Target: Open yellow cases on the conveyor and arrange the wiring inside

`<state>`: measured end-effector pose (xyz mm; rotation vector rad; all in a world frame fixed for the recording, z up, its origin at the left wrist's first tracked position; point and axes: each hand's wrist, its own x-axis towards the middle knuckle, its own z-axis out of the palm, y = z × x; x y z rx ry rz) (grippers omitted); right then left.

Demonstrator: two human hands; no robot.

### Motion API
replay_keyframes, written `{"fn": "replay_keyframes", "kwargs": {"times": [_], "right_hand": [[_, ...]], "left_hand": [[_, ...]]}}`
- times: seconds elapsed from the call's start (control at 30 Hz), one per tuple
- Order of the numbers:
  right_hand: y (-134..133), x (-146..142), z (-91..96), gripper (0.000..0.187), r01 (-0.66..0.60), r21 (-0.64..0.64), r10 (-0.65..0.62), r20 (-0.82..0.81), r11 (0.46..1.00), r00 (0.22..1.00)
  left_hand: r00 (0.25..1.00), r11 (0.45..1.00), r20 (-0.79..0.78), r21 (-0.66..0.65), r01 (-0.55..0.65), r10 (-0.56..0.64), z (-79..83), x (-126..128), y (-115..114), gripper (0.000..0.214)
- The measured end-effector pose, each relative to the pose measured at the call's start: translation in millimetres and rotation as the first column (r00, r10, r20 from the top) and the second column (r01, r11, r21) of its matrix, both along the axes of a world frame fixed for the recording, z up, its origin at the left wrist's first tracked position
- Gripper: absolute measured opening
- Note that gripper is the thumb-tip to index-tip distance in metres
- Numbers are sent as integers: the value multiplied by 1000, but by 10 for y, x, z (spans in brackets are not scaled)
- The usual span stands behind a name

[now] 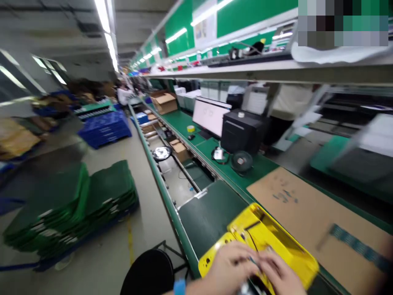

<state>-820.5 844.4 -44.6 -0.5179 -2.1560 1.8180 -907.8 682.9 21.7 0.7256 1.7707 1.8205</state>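
Hands meet over a yellow plastic housing (270, 241) at the near end of a factory assembly line, the left hand (229, 266) and right hand (281, 276) both resting on its lower, nearer end. The housing lies on a dark green mat (208, 213) beside a sheet of cardboard (307, 209), its long axis running diagonally up and away to the right from the hands. Both hands sit curled and close together, fingertips pinching at something small and dark, possibly thin wires; motion blur keeps what is gripped from being told. The left hand covers the housing's rounded near corner, the right its middle. A blue wristband (179, 286) shows on the left wrist. Farther along the bench stand a monitor (210, 114) and a black box (241, 131).
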Motion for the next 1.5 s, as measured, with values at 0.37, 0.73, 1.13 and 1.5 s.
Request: {"fn": "replay_keyframes", "kwargs": {"times": [0.37, 0.73, 1.13, 1.5], "right_hand": [[-525, -206, -197, 22, -257, 485, 188, 187, 836, 964], [-401, -182, 253, 24, -140, 273, 126, 68, 952, 990], [-616, -209, 343, 15, -189, 353, 138, 165, 916, 977], [-630, -240, 313, 13, -168, 409, 111, 159, 897, 981]], "left_hand": [[949, 899, 125, -377, -224, 289, -236, -361, -803, 40], [985, 913, 70, -390, -118, 156, -410, -255, -701, 31], [1000, 935, -29, -355, -8, -2, -439, -243, -504, 26], [993, 933, -108, -360, -5, -36, -411, -251, -435, 24]]}}
